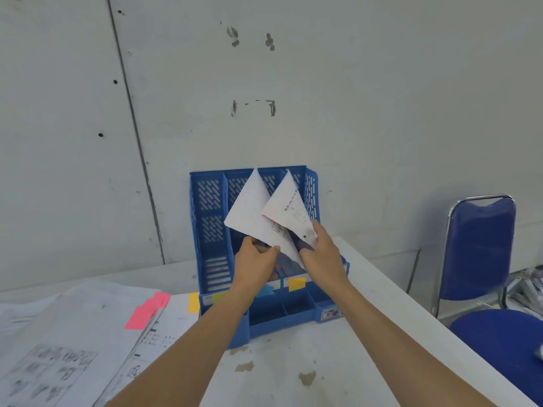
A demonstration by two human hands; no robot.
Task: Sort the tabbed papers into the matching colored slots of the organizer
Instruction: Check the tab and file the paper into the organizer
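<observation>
While my left hand pinches the plain white paper sheet, my right hand grips the printed paper sheet. Both seem light and floppy; I think low corners hold best.

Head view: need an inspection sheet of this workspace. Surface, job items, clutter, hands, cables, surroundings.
Surface: white table, with brownish stains on it.
Job's things: blue organizer upright against the wall; blank sheet and printed sheet held over its slots; paper stack with pink tabs lies left of it.
Clutter: nothing seen.
Hands: left hand pinches the blank sheet; right hand grips the printed sheet.
Cables: nothing seen.
Surroundings: grey scuffed wall; blue chair right of the table.
</observation>
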